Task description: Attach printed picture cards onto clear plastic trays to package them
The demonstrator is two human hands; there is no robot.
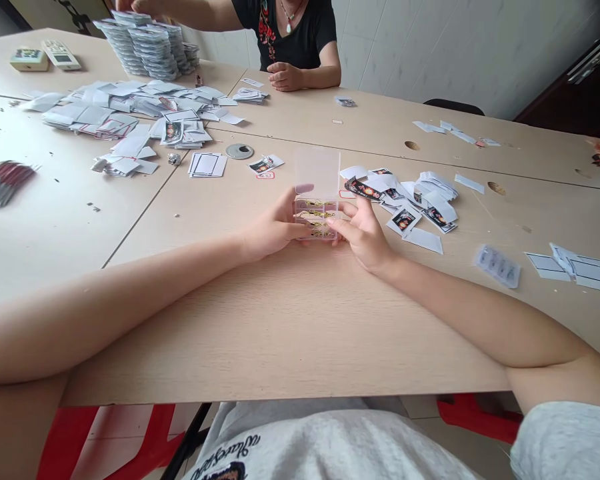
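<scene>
A small clear plastic compartment box (318, 175) stands with its lid raised, held between my two hands above the table. Rows of tiny gold-coloured metal pieces (316, 215) lie in its compartments. My left hand (273, 230) grips the box's left side, the thumb across its front. On the right side, my right hand (364, 233) is closed on the box with the thumb at its edge. A dark printed paper slip (364, 190) shows at the right index finger; whether it is held or lies behind is unclear. Just beyond is a loose pile of printed paper slips (405, 200).
A large heap of white-backed cards (130, 107) spreads across the left. Stacked packs (153, 50) stand behind, near a co-worker's hand (286, 77). A closed clear box (499, 265) and bordered cards (580, 267) lie right. A round metal disc (239, 151) is beyond my left hand.
</scene>
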